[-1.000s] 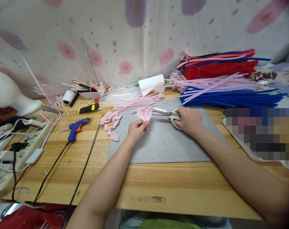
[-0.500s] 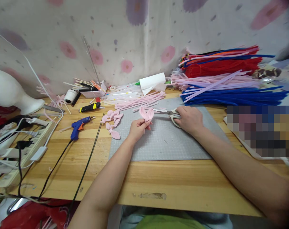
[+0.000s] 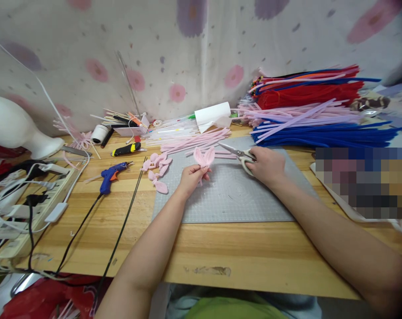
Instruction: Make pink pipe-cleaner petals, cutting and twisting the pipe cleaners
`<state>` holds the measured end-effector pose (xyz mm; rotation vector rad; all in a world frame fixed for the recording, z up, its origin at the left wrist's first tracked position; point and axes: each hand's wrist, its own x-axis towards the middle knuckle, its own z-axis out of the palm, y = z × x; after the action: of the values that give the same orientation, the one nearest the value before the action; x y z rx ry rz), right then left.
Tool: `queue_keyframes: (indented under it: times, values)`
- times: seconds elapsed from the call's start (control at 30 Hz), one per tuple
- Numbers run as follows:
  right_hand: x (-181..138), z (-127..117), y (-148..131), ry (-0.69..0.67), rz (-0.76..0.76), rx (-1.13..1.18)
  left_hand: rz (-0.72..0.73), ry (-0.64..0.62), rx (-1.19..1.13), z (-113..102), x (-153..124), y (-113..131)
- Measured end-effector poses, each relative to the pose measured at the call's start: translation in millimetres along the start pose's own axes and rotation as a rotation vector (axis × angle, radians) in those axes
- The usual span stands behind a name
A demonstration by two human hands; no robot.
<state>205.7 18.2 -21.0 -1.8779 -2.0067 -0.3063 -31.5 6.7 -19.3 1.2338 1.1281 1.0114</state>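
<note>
Between the fingertips of my left hand (image 3: 193,177) is a pink pipe-cleaner piece (image 3: 204,156), bent into two petal-like loops that stick up above the fingers. To its right, my right hand (image 3: 266,164) is closed round the pale handles of a pair of scissors (image 3: 236,153). The blades point left and up, apart from the pink piece. Both hands are over a grey cutting mat (image 3: 227,201). Left of the mat's edge lie several finished-looking pink looped pieces (image 3: 159,168). Loose pink pipe cleaners (image 3: 201,141) lie behind my left hand.
A blue glue gun (image 3: 111,175) and a yellow-black utility knife (image 3: 126,149) lie at left, near a power strip (image 3: 38,217) with tangled cables. Thin dark rods (image 3: 126,212) cross the table. Blue pipe cleaners (image 3: 327,134) are stacked at the back right.
The scissors have drawn slightly right, away from the pink piece, and their blades have turned more upward. My left hand keeps its grip in nearly the same place.
</note>
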Motion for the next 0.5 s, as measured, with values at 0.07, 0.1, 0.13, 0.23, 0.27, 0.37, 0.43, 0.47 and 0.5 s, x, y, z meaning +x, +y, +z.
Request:
queue_keyframes:
  times: [0.07, 0.1, 0.13, 0.23, 0.27, 0.37, 0.43, 0.47, 0.5]
  values:
    - [2, 0, 4, -0.005, 0.105, 0.022, 0.002, -0.001, -0.008, -1, 1, -1]
    - [3, 1, 6, -0.018, 0.148, 0.024, 0.002, -0.001, -0.011, -1, 1, -2]
    - [4, 1, 9, -0.038, 0.174, 0.020, 0.004, 0.002, -0.014, -1, 2, -3]
    - [6, 3, 18, -0.107, 0.163, -0.003, 0.024, 0.004, -0.016, -2, 3, -5]
    - [6, 4, 21, -0.128, 0.145, 0.002, 0.036, -0.001, -0.015, -2, 3, -6]
    - [8, 3, 29, -0.216, 0.125, 0.075, 0.087, -0.021, 0.003, -3, 3, -6]
    - [10, -1, 29, -0.247, 0.156, 0.153, 0.115, -0.032, 0.024, -4, 2, -6]
    - [11, -4, 27, -0.237, 0.178, 0.208, 0.121, -0.035, 0.037, -4, 2, -6]
    - [12, -7, 23, -0.212, 0.201, 0.281, 0.121, -0.036, 0.054, -5, 1, -6]
